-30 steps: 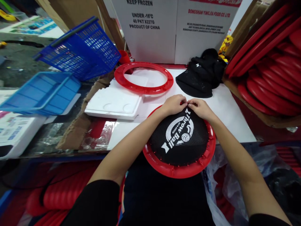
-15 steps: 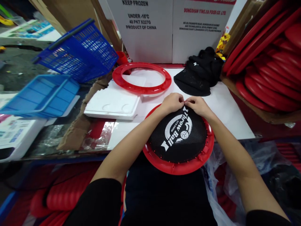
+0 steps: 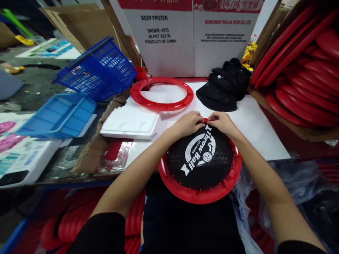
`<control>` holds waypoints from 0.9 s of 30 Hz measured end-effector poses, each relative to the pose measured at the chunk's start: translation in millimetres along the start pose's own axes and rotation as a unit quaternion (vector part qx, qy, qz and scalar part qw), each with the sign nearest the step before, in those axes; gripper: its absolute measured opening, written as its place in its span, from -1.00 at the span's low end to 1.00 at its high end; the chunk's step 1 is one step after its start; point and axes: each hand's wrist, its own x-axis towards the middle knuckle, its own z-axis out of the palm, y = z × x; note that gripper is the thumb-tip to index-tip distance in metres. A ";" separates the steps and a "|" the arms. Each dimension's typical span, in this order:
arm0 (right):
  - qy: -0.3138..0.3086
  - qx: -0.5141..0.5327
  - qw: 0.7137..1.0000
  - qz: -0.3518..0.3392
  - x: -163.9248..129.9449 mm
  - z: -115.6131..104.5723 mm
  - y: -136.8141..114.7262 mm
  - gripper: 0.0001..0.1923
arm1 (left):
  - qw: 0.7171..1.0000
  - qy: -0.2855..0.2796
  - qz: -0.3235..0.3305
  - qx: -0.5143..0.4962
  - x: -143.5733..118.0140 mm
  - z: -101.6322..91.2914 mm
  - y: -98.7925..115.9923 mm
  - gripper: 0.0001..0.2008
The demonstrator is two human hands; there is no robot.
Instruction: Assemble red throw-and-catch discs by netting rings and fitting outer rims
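A red plastic ring [image 3: 194, 195] leans against my body at the table's near edge. Across it lies a round black mesh [image 3: 174, 160] printed in white with "Throw Ball"; small red pegs poke through near its edge. At the ring's far side, my left hand [image 3: 191, 123] has its fingers closed on the mesh edge. Just to the right, my right hand [image 3: 221, 121] pinches the same edge between thumb and fingers. A bit of red rim shows between the two hands. The fingertips partly hide the fabric they hold.
Beyond my hands, another red ring [image 3: 182, 104] rests on white foam [image 3: 129, 123]. Black mesh pieces [image 3: 225, 86] are heaped at the back. Red rings [image 3: 307, 77] fill a carton on the right. Blue baskets [image 3: 106, 67] and a blue tray [image 3: 58, 116] stand left.
My left hand has shifted left along the rim, opening a small gap between the hands where red rim now shows. The camera view has tilted up slightly.
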 end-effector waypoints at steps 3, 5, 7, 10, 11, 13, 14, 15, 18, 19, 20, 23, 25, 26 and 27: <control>-0.035 -0.011 0.998 -0.060 -8.6 -1.9 -3.5 -0.80 | 1.000 -0.005 0.008 0.024 -11.0 2.0 2.0 -0.73; -0.056 -0.039 0.993 -0.097 -14.9 -4.3 -5.7 -0.74 | 0.999 -0.011 0.009 0.030 -14.3 5.0 1.0 -0.70; -0.061 -0.063 0.990 -0.114 -19.8 -6.5 -7.0 -0.76 | 0.999 -0.015 0.008 0.038 -15.6 7.7 -1.4 -0.70; -0.063 -0.077 0.987 -0.125 -23.0 -6.6 -6.3 -0.79 | 0.999 -0.012 0.007 0.041 -16.4 10.3 -5.0 -0.70; -0.063 -0.078 0.987 -0.127 -23.1 -5.2 -5.5 -0.79 | 0.999 -0.010 0.006 0.043 -16.5 10.8 -5.5 -0.69; -0.061 -0.082 0.987 -0.127 -22.4 -0.8 -3.9 -0.79 | 0.998 -0.012 0.007 0.062 -16.4 11.3 -5.3 -0.66; -0.061 -0.085 0.986 -0.128 -21.5 1.1 -3.4 -0.79 | 0.997 -0.015 0.008 0.077 -16.0 11.4 -4.6 -0.65; -0.061 -0.091 0.985 -0.131 -20.5 1.6 -3.4 -0.78 | 0.995 -0.020 0.011 0.092 -15.5 11.5 -3.7 -0.63; -0.020 -0.125 0.980 -0.155 -17.8 -17.6 -5.8 -0.76 | 0.992 -0.031 0.016 0.123 -13.6 12.4 -1.1 -0.61; 0.025 -0.149 0.975 -0.163 -18.3 -34.2 -7.3 -0.74 | 0.991 -0.032 0.016 0.128 -12.8 12.6 -1.2 -0.60; 0.088 -0.186 0.964 -0.167 -20.4 -56.5 -9.2 -0.73 | 0.991 -0.033 0.014 0.132 -11.7 12.7 -2.1 -0.60; 0.315 -0.362 0.865 -0.143 -40.7 -146.4 -18.6 -0.68 | 0.990 -0.031 -0.003 0.136 -6.7 9.8 -9.0 -0.59; 0.410 -0.474 0.773 -0.094 -63.6 -208.3 -27.3 -0.64 | 0.991 -0.027 -0.017 0.133 -4.4 4.5 -12.8 -0.59; 0.427 -0.517 0.739 -0.069 -75.3 -235.2 -31.3 -0.60 | 0.991 -0.024 -0.021 0.134 -5.4 1.2 -12.5 -0.59; 0.428 -0.550 0.716 -0.046 -85.9 -258.5 -34.4 -0.55 | 0.990 -0.020 -0.024 0.135 -8.8 -1.8 -9.8 -0.60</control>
